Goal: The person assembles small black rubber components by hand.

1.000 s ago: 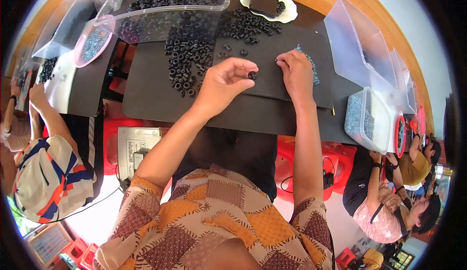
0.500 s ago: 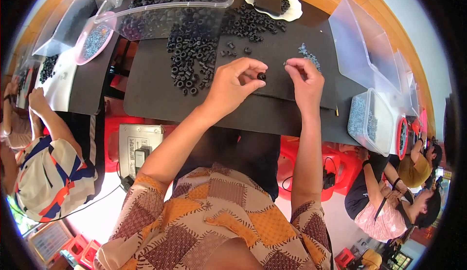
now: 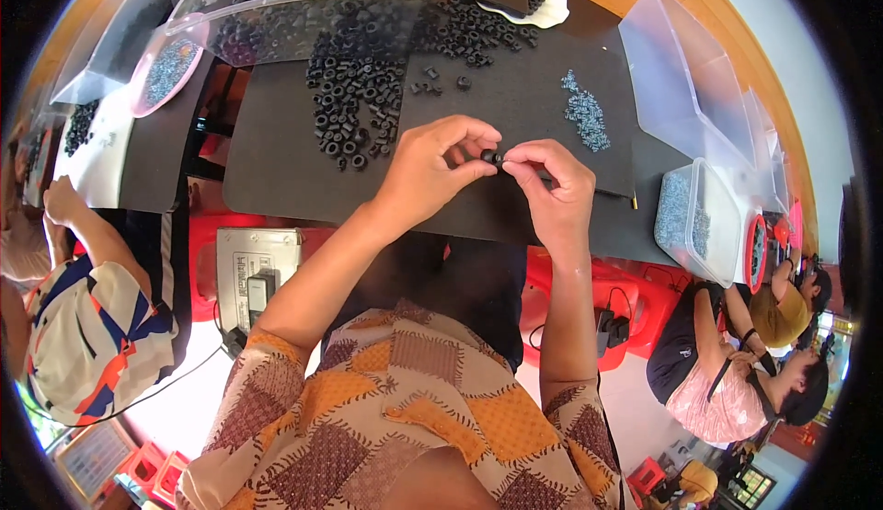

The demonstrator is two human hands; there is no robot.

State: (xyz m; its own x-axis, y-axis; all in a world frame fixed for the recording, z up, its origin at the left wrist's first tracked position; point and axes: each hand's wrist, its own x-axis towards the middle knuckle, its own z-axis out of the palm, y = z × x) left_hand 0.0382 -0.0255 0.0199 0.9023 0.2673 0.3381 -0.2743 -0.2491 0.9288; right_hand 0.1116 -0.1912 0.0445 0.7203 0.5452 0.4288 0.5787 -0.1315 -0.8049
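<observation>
Head view: a small black ring (image 3: 491,156), judged light, stiff and easily dropped, is pinched at its rim between the closed fingers of left hand (image 3: 430,170) and right hand (image 3: 554,188).

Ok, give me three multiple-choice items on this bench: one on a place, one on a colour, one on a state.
1. Where does the small pile of metal screws lie?
A. on the black mat, right of the hands
B. in the pink dish
C. on the floor

2. What colour are the loose rubber rings?
A. white
B. black
C. red

3. How is the small black ring at the middle?
A. lying free on the mat
B. in a tub
C. pinched between both hands

Key: A, the grey heap sits on the black mat; B, all are black; C, the left hand and right hand meet on it.
</observation>
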